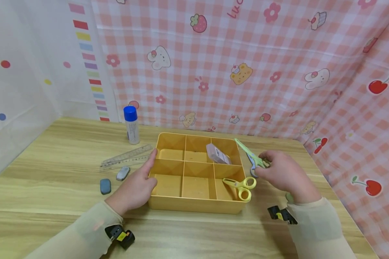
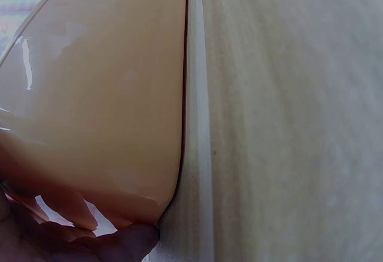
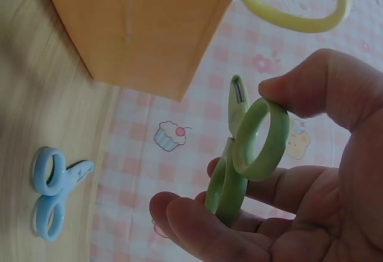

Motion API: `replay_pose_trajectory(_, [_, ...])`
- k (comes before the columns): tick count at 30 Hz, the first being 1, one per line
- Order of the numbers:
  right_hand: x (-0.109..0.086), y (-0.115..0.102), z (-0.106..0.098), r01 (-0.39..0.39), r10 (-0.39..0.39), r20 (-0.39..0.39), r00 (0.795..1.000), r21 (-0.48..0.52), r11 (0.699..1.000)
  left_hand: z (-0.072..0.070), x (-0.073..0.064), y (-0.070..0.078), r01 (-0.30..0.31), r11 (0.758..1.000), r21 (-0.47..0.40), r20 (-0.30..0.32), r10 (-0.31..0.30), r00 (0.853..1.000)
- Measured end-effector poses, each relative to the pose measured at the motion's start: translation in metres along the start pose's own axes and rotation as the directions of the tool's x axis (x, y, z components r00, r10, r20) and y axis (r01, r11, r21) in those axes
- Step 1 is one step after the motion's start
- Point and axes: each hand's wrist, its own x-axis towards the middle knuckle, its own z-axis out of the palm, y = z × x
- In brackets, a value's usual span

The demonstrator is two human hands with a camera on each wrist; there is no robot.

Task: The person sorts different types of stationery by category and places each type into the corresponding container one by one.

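Observation:
A yellow six-compartment organizer box (image 1: 197, 205) stands on the table. My left hand (image 1: 137, 189) grips its left wall, index finger stretched along the outside and thumb over the rim; in the left wrist view, fingertips (image 2: 140, 238) meet the wall low down. Beyond the right wall, my right hand (image 1: 280, 172) pinches green scissors (image 3: 261, 139) by the handles between thumb and fingers, blades toward the box's back right corner. Blue scissors (image 3: 51, 193) lie on the table beneath. Yellow scissors (image 1: 241, 185) rest in the front right compartment, handles over the rim.
A small pinkish translucent case (image 1: 217, 154) leans in the back row. Left of the box are a blue-capped glue stick (image 1: 132, 126), clear rulers (image 1: 126, 157), a grey oval piece (image 1: 123, 173) and a dark blue one (image 1: 105, 186). A small green piece (image 1: 289, 196) lies by my right wrist.

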Motion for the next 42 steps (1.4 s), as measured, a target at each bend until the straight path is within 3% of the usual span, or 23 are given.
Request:
replay_pose_trajectory(23, [-0.01, -0.013, -0.002, 0.059, -0.058, 0.018, 0.998, -0.06, 0.996, 0.0, -0.001, 0.001, 0.008, 1.0, 0.001, 0.005, -0.008, 1.0])
replay_pose_trajectory(42, [-0.019, -0.019, -0.007, 0.085, -0.083, 0.049, 0.995, -0.039, 0.996, 0.0, 0.0, 0.0, -0.004, 1.0, 0.005, 0.002, 0.004, 1.0])
